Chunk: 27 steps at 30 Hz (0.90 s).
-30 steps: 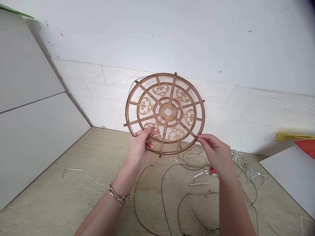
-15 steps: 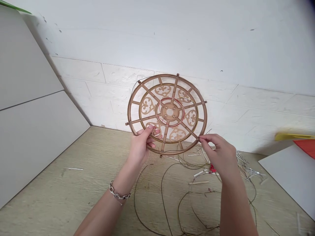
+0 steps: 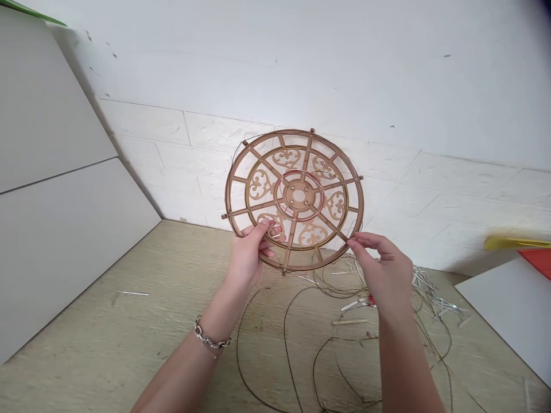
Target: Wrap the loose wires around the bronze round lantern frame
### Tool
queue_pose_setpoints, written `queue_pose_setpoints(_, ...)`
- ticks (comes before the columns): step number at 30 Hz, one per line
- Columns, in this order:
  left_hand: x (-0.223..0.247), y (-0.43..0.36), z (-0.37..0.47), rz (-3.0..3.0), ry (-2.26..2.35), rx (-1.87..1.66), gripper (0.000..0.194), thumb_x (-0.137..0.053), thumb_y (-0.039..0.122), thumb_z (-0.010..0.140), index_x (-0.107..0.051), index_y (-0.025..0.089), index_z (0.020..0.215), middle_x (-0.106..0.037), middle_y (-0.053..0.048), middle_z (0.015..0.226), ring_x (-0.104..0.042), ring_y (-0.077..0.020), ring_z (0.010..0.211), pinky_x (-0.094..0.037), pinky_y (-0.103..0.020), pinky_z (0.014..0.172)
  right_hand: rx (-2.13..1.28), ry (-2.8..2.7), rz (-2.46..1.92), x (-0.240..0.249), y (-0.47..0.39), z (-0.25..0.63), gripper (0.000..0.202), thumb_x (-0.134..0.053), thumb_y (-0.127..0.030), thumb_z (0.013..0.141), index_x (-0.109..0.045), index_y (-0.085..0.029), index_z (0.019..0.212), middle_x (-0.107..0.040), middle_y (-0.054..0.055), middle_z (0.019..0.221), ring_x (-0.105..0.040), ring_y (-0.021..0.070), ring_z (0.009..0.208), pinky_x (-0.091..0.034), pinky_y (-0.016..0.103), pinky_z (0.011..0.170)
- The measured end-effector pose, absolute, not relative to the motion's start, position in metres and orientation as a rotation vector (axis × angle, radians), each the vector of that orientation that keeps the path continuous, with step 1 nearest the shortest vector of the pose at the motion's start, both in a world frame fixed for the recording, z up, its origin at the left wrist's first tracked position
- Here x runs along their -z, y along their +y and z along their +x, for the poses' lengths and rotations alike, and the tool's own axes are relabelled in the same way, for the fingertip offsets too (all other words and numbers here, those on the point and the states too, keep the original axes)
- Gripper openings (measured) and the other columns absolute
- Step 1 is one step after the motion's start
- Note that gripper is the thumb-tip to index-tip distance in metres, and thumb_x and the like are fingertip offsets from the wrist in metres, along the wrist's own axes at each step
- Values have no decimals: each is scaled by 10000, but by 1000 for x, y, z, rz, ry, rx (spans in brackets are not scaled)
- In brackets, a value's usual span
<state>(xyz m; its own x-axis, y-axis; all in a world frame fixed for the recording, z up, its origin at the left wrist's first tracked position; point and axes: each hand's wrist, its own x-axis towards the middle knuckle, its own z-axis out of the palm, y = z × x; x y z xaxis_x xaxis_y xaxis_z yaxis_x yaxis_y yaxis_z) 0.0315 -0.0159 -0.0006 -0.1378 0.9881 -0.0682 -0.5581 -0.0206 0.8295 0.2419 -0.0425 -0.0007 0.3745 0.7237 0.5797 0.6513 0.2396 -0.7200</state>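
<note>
A round bronze-coloured openwork frame (image 3: 298,195) with scroll patterns is held up, tilted, before the wall. Wire runs along its outer rim and middle ring, and red wire (image 3: 322,202) circles its hub. My left hand (image 3: 255,246) grips the lower left of the frame, thumb in front and fingers behind. At the lower right rim, my right hand (image 3: 383,267) is closed in a pinch at a corner lug; whether it holds the rim or the thin wire there is too small to tell. A thin dark wire stands off the upper left rim.
Loose thin wires (image 3: 286,332) curl over the wooden table (image 3: 172,287). White and clear strips (image 3: 443,304) lie at the right. White panels (image 3: 64,241) stand left; a white board (image 3: 512,310), a red piece (image 3: 538,261) and a yellow piece (image 3: 512,242) are at the right.
The view has shifted slightly. My right fingers have moved a little at the lower right rim, and the wire end sticking out there now lies closer to the rim. My left hand keeps its grip.
</note>
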Motion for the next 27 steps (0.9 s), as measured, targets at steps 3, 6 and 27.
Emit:
queue_pose_setpoints(3,-1,-16,31,659,873,-1526,227,-647,328,674,-643,130,784,-681,-55,712,-630,-125,569,-372,-147,330,-129,-1289,-1404,4,-40,241,248,-650,-372,695,-647,-217,889,-664,30,818,-607,191,777,-452,348,747)
queue_pose_setpoints(6,-1,-17,30,655,857,-1526,224,-646,323,677,-644,123,778,-680,-57,716,-625,-117,566,-373,-144,330,-138,-1269,-1377,7,-39,241,250,-651,-375,698,-644,-222,895,-663,33,834,-605,190,801,-447,370,782)
queue_pose_setpoints(27,1,-17,31,680,872,-1548,257,-654,344,661,-650,117,782,-684,-62,721,-632,-135,577,-382,-158,333,-423,-1187,-1207,12,-33,244,253,-718,-330,641,-618,-221,847,-636,17,820,-588,164,827,-439,352,828)
